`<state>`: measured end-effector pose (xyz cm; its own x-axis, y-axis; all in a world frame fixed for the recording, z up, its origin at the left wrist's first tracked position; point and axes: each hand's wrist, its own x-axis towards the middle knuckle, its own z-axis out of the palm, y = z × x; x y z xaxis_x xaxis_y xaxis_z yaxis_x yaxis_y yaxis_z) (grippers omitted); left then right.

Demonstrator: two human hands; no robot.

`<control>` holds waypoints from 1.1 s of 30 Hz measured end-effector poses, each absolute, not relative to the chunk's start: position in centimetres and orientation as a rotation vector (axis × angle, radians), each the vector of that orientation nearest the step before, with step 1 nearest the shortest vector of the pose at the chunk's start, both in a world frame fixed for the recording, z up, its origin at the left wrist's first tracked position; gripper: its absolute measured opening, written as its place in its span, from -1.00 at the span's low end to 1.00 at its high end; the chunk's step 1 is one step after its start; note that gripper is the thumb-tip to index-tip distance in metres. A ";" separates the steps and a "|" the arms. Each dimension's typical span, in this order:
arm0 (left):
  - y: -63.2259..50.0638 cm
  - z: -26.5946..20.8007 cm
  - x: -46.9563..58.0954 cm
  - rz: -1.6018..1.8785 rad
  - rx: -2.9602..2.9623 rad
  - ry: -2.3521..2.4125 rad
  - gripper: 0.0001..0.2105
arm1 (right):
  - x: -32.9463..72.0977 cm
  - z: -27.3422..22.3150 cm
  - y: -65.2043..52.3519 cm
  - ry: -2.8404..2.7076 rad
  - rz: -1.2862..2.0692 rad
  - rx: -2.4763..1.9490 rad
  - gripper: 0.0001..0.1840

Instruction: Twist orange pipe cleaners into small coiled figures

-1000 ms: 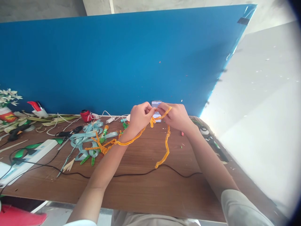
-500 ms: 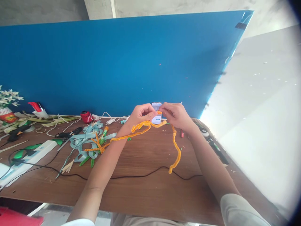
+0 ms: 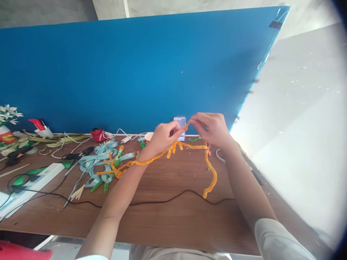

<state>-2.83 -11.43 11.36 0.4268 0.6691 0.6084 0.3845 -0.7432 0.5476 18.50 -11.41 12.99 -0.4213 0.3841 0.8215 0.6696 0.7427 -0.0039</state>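
Fuzzy orange pipe cleaners (image 3: pixel 192 146), joined and bent into short loops, hang between my two hands above the table. My left hand (image 3: pixel 166 136) is closed, pinching the twisted orange part between thumb and fingers. At the right, my right hand (image 3: pixel 211 126) pinches the thin upper end of that orange piece with its fingertips. One long strand dangles below the right hand, and another runs left across my left forearm. Behind the hands a phone (image 3: pixel 179 122) stands upright with its screen lit, partly covered by my left hand.
Pale blue ribbon (image 3: pixel 92 162) lies tangled with green and orange pipe-cleaner pieces on the left. A white power strip (image 3: pixel 35 187), glue guns and a red spool (image 3: pixel 97 135) are there too. A black cable (image 3: pixel 162 202) crosses the brown table (image 3: pixel 162 224). A blue panel (image 3: pixel 121 72) rises behind.
My right hand has moved right and slightly up, away from the left hand. The orange loops now hang lower and spread wider, and the dangling strand has shifted right.
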 end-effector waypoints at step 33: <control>-11.5 12.9 -5.1 0.569 2.184 0.591 -0.75 | 19.1 12.1 -8.2 -2.122 0.041 -0.722 -0.74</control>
<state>-5.07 -11.49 12.91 0.7909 0.5774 0.2025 0.2246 -0.5818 0.7817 19.08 -8.19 12.06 -0.4535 0.5090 0.7317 0.4804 0.8310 -0.2803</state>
